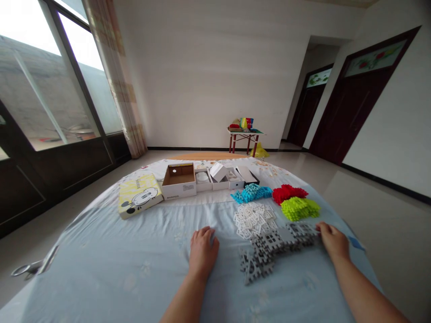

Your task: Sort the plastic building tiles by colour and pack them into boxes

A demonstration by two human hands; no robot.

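Observation:
My left hand (204,249) rests on the pale blue tablecloth (144,255), its fingers lying on the cloth with nothing in them. At the right end of a pile of grey interlocking plastic pieces (266,251), my right hand (334,240) pinches the edge of a grey piece with thumb and fingertips. Just beyond the grey pile lies a heap of white square-framed pieces (254,219). Behind it are heaps of blue pieces (252,193), red pieces (289,193) and lime-green pieces (300,208).
An open white box with brown inside (180,190) stands at the back, beside a yellow lid with a cartoon (141,197). Several small white boxes (218,172) line up to its right. A metal clamp (32,268) grips the left table edge. A small side table (245,132) stands by the wall.

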